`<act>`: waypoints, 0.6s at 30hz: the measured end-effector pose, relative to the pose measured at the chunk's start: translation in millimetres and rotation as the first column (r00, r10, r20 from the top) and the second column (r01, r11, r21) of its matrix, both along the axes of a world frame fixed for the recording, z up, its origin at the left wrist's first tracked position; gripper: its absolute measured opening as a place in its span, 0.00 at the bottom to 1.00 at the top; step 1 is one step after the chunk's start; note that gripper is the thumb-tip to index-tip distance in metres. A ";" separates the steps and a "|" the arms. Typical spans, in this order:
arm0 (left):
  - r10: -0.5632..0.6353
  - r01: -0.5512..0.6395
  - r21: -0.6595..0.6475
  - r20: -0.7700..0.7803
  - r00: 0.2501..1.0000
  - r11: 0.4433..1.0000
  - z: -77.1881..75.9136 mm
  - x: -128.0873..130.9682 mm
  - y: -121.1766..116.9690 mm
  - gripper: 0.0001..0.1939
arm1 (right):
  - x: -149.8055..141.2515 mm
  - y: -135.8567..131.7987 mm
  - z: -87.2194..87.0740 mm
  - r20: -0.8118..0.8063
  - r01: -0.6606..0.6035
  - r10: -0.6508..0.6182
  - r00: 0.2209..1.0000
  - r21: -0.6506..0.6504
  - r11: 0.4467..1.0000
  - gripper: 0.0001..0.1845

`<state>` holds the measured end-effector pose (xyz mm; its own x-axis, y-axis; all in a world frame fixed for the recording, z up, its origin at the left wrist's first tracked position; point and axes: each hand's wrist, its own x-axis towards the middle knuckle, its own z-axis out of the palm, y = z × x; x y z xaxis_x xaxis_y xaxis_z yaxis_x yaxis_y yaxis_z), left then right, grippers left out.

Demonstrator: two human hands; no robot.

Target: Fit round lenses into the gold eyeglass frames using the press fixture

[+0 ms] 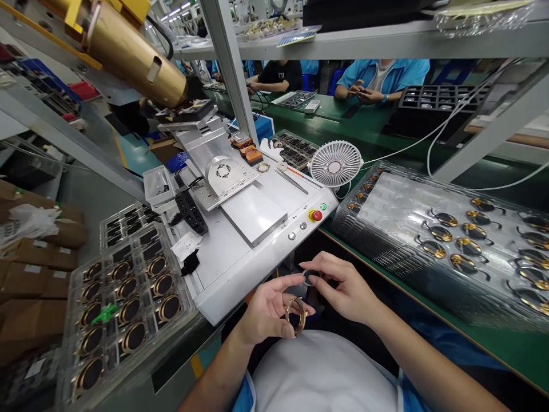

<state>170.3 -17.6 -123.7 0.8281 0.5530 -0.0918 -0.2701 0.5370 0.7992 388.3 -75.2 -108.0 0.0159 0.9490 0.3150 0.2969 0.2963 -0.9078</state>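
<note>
Left hand (270, 309) palm up beyond the desk's (218, 260) front edge, fingers curling round gold ring (301, 316), right hand (343, 286) arching palm down, fingers pinching clear disc (307, 278).

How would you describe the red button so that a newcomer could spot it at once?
Find the white machine left of the fan and look along its front edge. Near the right end, a round red button sits on a yellow disc. Only its cap is red; its neighbours are two silver buttons and a green one.
</note>
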 end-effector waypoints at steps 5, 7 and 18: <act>0.035 -0.035 -0.034 0.004 0.999 0.999 -2.0 3.2 -1.3 0.46 | -1.7 0.2 -2.4 -0.019 -0.001 0.001 1.000 0.029 1.000 0.15; 0.059 -0.060 -0.037 -0.004 0.998 0.998 -2.4 4.7 -2.2 0.47 | -3.9 1.4 -4.6 -0.035 -0.003 0.004 0.999 0.031 1.000 0.14; 0.233 -0.231 0.031 -0.078 0.969 0.972 -9.8 0.2 1.2 0.44 | 7.5 56.1 27.6 0.036 0.031 -0.032 0.999 0.015 0.999 0.07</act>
<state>170.5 -16.4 -133.5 0.6673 0.7317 -0.1389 -0.3191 0.4495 0.8344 395.8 -19.1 -80.3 0.0343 0.9434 0.3299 0.3388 0.2995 -0.8919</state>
